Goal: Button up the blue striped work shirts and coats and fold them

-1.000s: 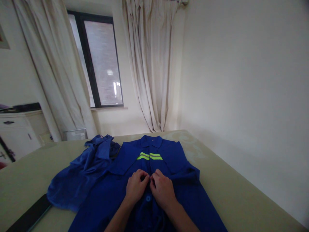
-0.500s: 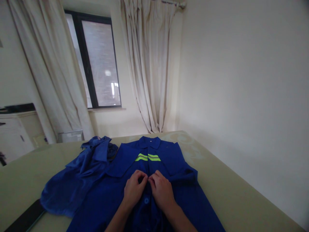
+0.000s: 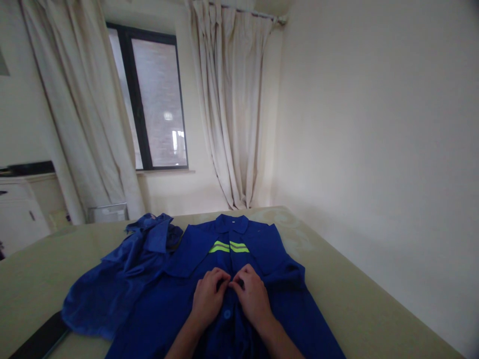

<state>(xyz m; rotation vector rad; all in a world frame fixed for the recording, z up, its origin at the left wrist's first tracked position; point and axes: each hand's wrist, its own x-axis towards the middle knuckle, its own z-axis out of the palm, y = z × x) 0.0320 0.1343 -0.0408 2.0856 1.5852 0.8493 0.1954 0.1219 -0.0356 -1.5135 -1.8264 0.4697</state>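
A blue jacket (image 3: pixel 264 248) with yellow-green reflective stripes (image 3: pixel 239 247) across its chest lies spread out, collar at the far end. My left hand (image 3: pixel 210 296) pinches the jacket's front edge just left of the centre line. Opposite it, my right hand (image 3: pixel 252 294) pinches the front at the same height, fingertips almost touching the left ones. A round button (image 3: pixel 227 314) shows below and between the hands. The small bit of cloth or button between the fingertips is hidden.
A crumpled blue garment (image 3: pixel 101 294) lies on the table (image 3: pixel 359 299) at the left, against the jacket. A dark flat object (image 3: pixel 41 336) sits at the lower left. Behind the table are curtains (image 3: pixel 239 109), a window (image 3: pixel 159 99) and a white cabinet (image 3: pixel 22 212).
The view has tilted slightly, so the scene sits a little lower. Both hands stay at the jacket front, with their thumbs and fingers slightly shifted.
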